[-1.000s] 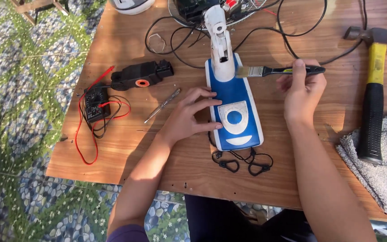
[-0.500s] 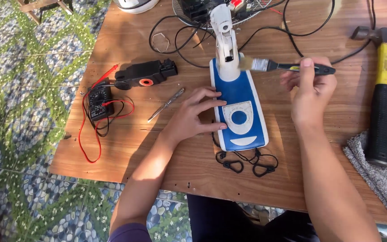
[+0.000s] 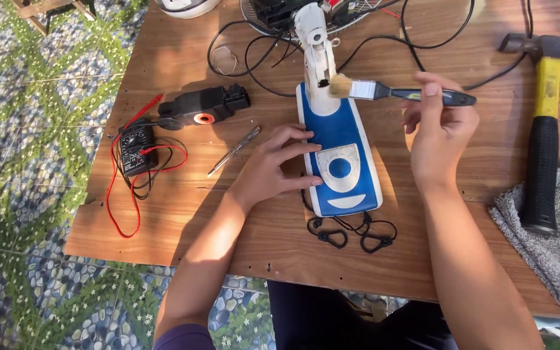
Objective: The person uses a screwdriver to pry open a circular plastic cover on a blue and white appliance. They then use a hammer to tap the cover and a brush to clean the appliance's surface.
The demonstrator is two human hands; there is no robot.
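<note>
A blue and white appliance base [image 3: 338,155] with a white upright neck [image 3: 315,55] lies in the middle of a wooden board [image 3: 183,214]. My left hand [image 3: 273,168] rests flat on the base's left edge, fingers spread over the blue part. My right hand [image 3: 439,136] grips the dark handle of a small paintbrush [image 3: 384,91]. The brush's pale bristles touch the lower part of the white neck.
A screwdriver [image 3: 234,150], a black multimeter [image 3: 137,148] with red and black leads, and a black part [image 3: 205,107] lie to the left. A yellow-handled hammer [image 3: 542,129] rests partly on a grey towel [image 3: 552,240] at the right. Black cables [image 3: 351,230] lie around the base.
The brush has moved left along with my right hand, its bristles now against the white neck. My left hand stays on the base.
</note>
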